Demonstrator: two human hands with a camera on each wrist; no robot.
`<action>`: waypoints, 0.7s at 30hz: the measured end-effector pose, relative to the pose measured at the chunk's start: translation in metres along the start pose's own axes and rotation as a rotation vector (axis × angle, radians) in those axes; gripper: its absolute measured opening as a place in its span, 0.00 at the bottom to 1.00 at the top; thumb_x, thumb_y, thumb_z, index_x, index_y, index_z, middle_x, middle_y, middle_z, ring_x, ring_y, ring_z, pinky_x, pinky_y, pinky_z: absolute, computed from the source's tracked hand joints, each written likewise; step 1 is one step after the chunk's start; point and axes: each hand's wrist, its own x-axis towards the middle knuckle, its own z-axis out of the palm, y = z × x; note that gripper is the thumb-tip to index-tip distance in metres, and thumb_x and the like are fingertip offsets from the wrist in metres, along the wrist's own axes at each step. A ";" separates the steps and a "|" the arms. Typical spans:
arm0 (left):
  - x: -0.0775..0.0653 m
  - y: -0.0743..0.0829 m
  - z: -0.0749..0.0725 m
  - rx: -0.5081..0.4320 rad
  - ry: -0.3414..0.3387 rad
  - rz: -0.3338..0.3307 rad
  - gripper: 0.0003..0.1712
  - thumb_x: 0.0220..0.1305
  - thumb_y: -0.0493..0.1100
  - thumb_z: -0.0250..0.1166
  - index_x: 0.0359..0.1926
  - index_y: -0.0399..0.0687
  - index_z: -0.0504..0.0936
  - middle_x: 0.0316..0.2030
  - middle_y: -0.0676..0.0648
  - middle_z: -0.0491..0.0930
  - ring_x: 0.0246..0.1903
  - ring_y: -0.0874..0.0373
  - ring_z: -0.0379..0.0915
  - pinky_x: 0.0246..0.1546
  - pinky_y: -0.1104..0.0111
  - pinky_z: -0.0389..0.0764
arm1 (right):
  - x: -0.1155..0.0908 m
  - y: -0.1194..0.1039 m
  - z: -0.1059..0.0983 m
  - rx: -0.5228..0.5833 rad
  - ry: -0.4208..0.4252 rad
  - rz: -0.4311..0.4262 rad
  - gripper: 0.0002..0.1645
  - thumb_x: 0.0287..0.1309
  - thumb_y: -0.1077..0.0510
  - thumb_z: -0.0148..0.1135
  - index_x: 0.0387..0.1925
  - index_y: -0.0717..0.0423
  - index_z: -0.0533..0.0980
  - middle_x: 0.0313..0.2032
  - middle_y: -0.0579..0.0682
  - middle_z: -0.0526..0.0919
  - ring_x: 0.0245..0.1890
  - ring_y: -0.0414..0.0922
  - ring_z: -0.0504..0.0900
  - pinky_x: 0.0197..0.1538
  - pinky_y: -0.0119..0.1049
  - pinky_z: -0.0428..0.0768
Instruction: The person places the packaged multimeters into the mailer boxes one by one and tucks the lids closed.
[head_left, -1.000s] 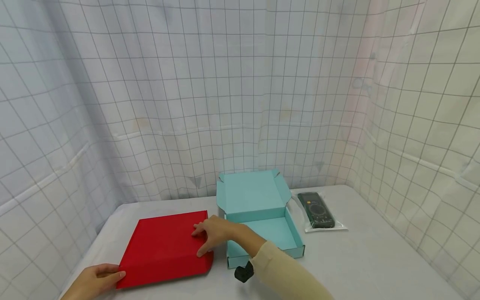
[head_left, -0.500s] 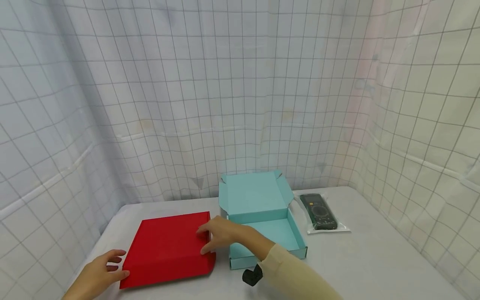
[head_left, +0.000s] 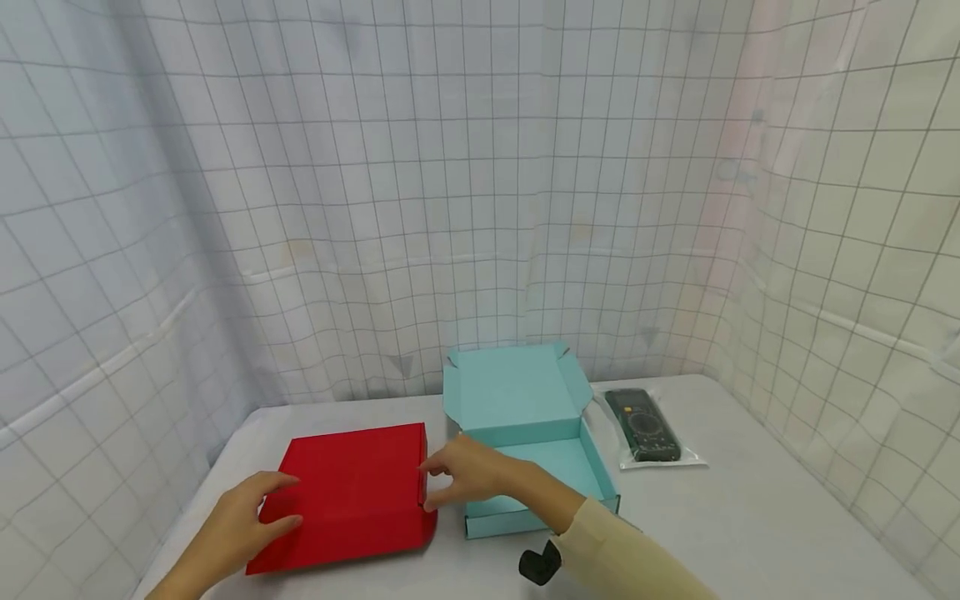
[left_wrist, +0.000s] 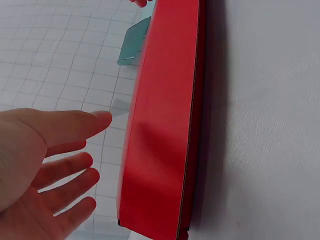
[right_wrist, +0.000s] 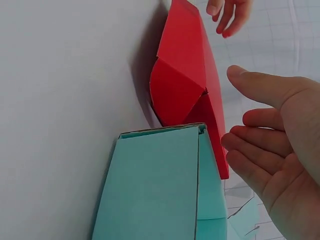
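A red cardboard box point(head_left: 360, 475) lies on the white table at the left, its lid down and its front flap slanting out at the right corner. Over its left side hovers my left hand point(head_left: 243, 525), fingers spread and relaxed; in the left wrist view that hand point(left_wrist: 30, 165) is apart from the box. My right hand point(head_left: 472, 475) is at the box's right edge, fingers loosely bent. In the right wrist view this hand point(right_wrist: 280, 140) holds nothing, and whether its fingertips touch the red box cannot be told.
Right of the red box stands a teal cardboard box point(head_left: 502, 525), lid raised and nothing inside, partly hidden by my right arm. A dark multimeter point(head_left: 643, 425) in a clear plastic bag lies beyond it. Grid-patterned curtains point(head_left: 487, 208) enclose the table's back and sides.
My left hand has let go of the red box's front-left corner and moved up and right over its lid. The right hand has drawn back from the lid toward its right edge.
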 end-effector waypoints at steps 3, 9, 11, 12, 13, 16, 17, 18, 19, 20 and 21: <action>0.002 0.007 0.008 0.001 0.027 0.103 0.30 0.49 0.39 0.83 0.54 0.40 0.84 0.51 0.49 0.82 0.49 0.46 0.79 0.48 0.53 0.85 | -0.006 -0.001 0.004 0.001 0.001 -0.003 0.30 0.63 0.48 0.74 0.62 0.56 0.81 0.52 0.44 0.87 0.49 0.37 0.84 0.43 0.20 0.78; 0.009 0.013 0.021 -0.050 -0.013 0.164 0.27 0.50 0.41 0.83 0.53 0.45 0.85 0.51 0.54 0.82 0.51 0.48 0.79 0.51 0.57 0.84 | -0.019 -0.009 0.013 0.057 0.004 -0.002 0.28 0.62 0.50 0.75 0.61 0.55 0.83 0.50 0.42 0.87 0.45 0.34 0.84 0.43 0.21 0.79; 0.010 0.012 0.024 -0.063 -0.054 0.146 0.26 0.52 0.42 0.83 0.52 0.46 0.85 0.52 0.54 0.82 0.52 0.48 0.79 0.52 0.58 0.83 | -0.022 -0.013 0.016 0.071 0.007 -0.013 0.27 0.62 0.51 0.75 0.60 0.55 0.83 0.50 0.40 0.87 0.43 0.33 0.84 0.43 0.21 0.80; 0.010 0.012 0.026 -0.069 -0.072 0.136 0.25 0.53 0.43 0.82 0.52 0.46 0.86 0.52 0.54 0.82 0.53 0.47 0.79 0.53 0.57 0.83 | -0.024 -0.015 0.017 0.078 0.009 -0.018 0.27 0.62 0.51 0.75 0.60 0.56 0.83 0.50 0.40 0.87 0.43 0.32 0.84 0.44 0.21 0.80; 0.009 0.011 0.027 -0.071 -0.088 0.126 0.25 0.53 0.43 0.82 0.52 0.46 0.86 0.52 0.53 0.82 0.53 0.47 0.79 0.54 0.57 0.82 | -0.025 -0.018 0.019 0.086 0.012 -0.023 0.26 0.62 0.52 0.75 0.60 0.56 0.83 0.50 0.40 0.87 0.42 0.32 0.85 0.44 0.21 0.80; 0.008 0.009 0.029 -0.079 -0.117 0.104 0.23 0.54 0.44 0.81 0.51 0.47 0.87 0.53 0.52 0.81 0.55 0.46 0.78 0.55 0.56 0.81 | -0.028 -0.024 0.023 0.136 0.031 -0.011 0.26 0.62 0.54 0.75 0.59 0.59 0.83 0.49 0.40 0.87 0.41 0.31 0.85 0.44 0.21 0.80; 0.008 0.008 0.030 -0.086 -0.118 0.097 0.23 0.54 0.44 0.81 0.51 0.47 0.87 0.54 0.52 0.81 0.55 0.45 0.78 0.56 0.56 0.81 | -0.030 -0.026 0.024 0.160 0.039 0.000 0.26 0.62 0.54 0.75 0.59 0.60 0.83 0.49 0.41 0.88 0.41 0.30 0.85 0.44 0.21 0.80; 0.008 0.008 0.030 -0.090 -0.118 0.091 0.23 0.54 0.45 0.81 0.51 0.48 0.87 0.54 0.52 0.81 0.55 0.45 0.77 0.56 0.55 0.81 | -0.031 -0.028 0.025 0.196 0.044 0.019 0.26 0.62 0.55 0.75 0.59 0.60 0.82 0.48 0.41 0.88 0.41 0.30 0.85 0.44 0.21 0.80; 0.008 0.007 0.030 -0.094 -0.119 0.086 0.23 0.55 0.45 0.81 0.51 0.48 0.87 0.54 0.52 0.81 0.56 0.45 0.77 0.56 0.55 0.81 | -0.032 -0.030 0.028 0.235 0.050 0.044 0.26 0.61 0.56 0.75 0.59 0.61 0.82 0.48 0.41 0.88 0.40 0.30 0.84 0.44 0.21 0.80; 0.008 0.007 0.031 -0.099 -0.120 0.083 0.23 0.55 0.45 0.81 0.51 0.48 0.87 0.55 0.52 0.81 0.56 0.45 0.77 0.56 0.55 0.81 | -0.032 -0.032 0.030 0.279 0.059 0.075 0.26 0.61 0.56 0.75 0.59 0.62 0.82 0.47 0.41 0.88 0.40 0.30 0.84 0.44 0.22 0.81; 0.008 0.007 0.031 -0.102 -0.120 0.079 0.23 0.55 0.45 0.81 0.51 0.48 0.87 0.55 0.52 0.81 0.56 0.45 0.77 0.56 0.54 0.81 | -0.033 -0.034 0.033 0.333 0.070 0.114 0.27 0.61 0.57 0.75 0.59 0.63 0.82 0.47 0.41 0.88 0.41 0.30 0.83 0.45 0.23 0.81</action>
